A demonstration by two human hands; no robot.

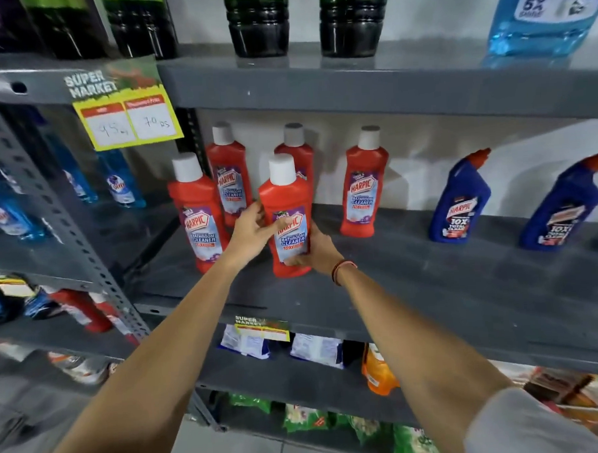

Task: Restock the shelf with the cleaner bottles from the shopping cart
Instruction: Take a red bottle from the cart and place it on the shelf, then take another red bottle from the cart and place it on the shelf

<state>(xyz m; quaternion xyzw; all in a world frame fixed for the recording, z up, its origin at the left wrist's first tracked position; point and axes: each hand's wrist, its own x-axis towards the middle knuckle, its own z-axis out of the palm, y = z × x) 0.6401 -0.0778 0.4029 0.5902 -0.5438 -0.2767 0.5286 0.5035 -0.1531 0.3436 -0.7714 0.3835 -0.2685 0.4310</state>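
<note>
A red bathroom cleaner bottle with a white cap stands upright on the grey middle shelf, near its front left. My left hand grips its left side over the label. My right hand holds its lower right side. Several matching red bottles stand around it: one at the left, two behind, one to the right. The shopping cart is out of view.
Two blue toilet cleaner bottles stand at the right of the same shelf. Dark bottles and a blue one fill the shelf above. A yellow price tag hangs at upper left. Packets and an orange bottle sit below.
</note>
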